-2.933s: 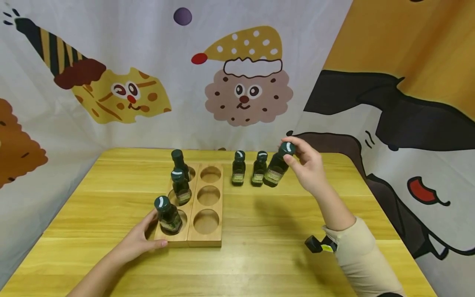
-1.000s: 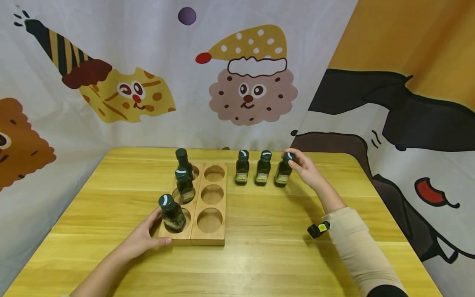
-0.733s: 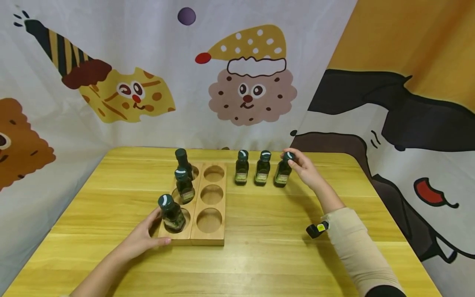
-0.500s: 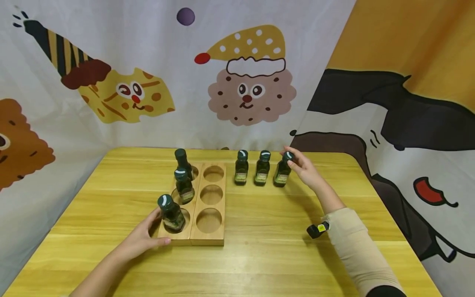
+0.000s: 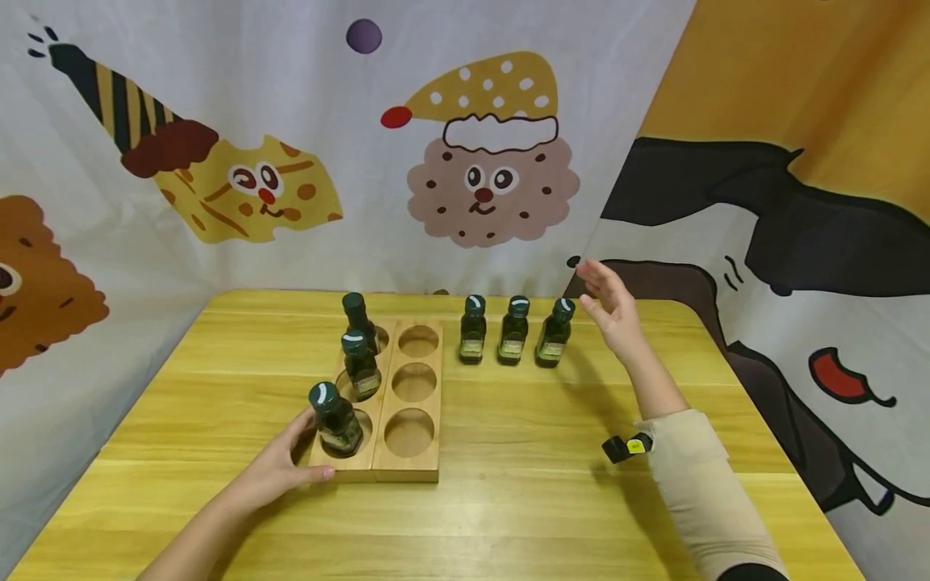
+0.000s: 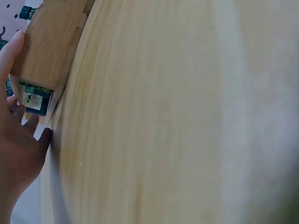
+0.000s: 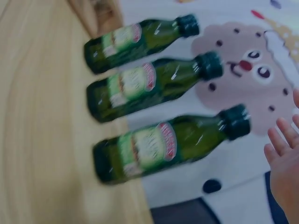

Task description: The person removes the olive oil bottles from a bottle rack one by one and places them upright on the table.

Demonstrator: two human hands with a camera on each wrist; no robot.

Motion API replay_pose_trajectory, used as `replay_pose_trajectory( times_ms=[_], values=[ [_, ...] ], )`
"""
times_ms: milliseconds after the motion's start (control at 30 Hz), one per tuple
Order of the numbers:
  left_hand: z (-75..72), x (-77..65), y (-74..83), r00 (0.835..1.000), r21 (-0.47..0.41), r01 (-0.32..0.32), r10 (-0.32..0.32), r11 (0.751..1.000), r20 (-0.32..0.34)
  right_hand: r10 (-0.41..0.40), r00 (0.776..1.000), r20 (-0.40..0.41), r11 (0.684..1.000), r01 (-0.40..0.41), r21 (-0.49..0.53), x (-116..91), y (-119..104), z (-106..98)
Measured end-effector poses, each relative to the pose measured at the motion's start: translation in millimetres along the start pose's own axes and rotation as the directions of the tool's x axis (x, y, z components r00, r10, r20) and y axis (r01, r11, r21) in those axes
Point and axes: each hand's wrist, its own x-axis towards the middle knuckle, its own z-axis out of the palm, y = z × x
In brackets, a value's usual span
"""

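At the near left corner of a wooden bottle rack (image 5: 405,474), my left hand (image 5: 272,472) holds on, thumb along the front face and fingers at the left side. In the left wrist view the same hand (image 6: 21,144) straddles the rack's end (image 6: 51,46). Green glass bottles stand in the rack's left column: a near one (image 5: 338,428), a middle one (image 5: 363,375) and a far one (image 5: 356,313). My right hand (image 5: 617,315), fingers extended and holding nothing, is raised just right of the rightmost bottle (image 5: 554,339) on the table.
Left of that bottle, two similar bottles, one in the middle (image 5: 513,335) and one nearer the rack (image 5: 472,332), stand upright in a row. The rack's right column has bare round holes (image 5: 410,432). A printed cloth (image 5: 291,81) hangs behind the table (image 5: 508,516).
My right hand lowered the tilted bottle upright onto the table at the row's right end, then let go and moved up and right. The left hand stays at the rack.
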Motion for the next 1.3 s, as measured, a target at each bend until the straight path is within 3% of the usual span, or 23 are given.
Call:
replay_pose_trajectory(
  times_ms=[267, 633, 1000, 1167, 1300],
  values=[
    [0.9, -0.3, -1.4, 1.000, 0.014, 0.010, -0.010, 1.000, -0.003, -0.152, 0.988, -0.014, 0.985, 0.152, 0.080, 4.2, -9.9, 18.5],
    [1.8, -0.9, 0.5, 1.000, 0.002, -0.001, 0.001, 1.000, -0.003, -0.259, 0.963, 0.078, 0.961, 0.248, 0.125, 0.6, -40.6, 77.5],
    [2.8, 0.3, -2.8, 1.000, -0.002, -0.008, 0.008, 1.000, -0.002, -0.251, 0.943, 0.217, 0.965, 0.227, 0.133, 6.9, -50.6, 145.2],
    [1.8, 0.0, -0.3, 1.000, 0.003, -0.010, 0.010, 1.000, -0.004, -0.189, 0.939, 0.286, 0.980, 0.163, 0.112, 13.4, -43.8, 177.4],
    [1.6, -0.7, 0.6, 1.000, 0.001, -0.005, 0.005, 1.000, -0.005, -0.084, 0.935, 0.343, 0.995, 0.058, 0.086, 15.6, -41.0, 200.6]
  ],
)
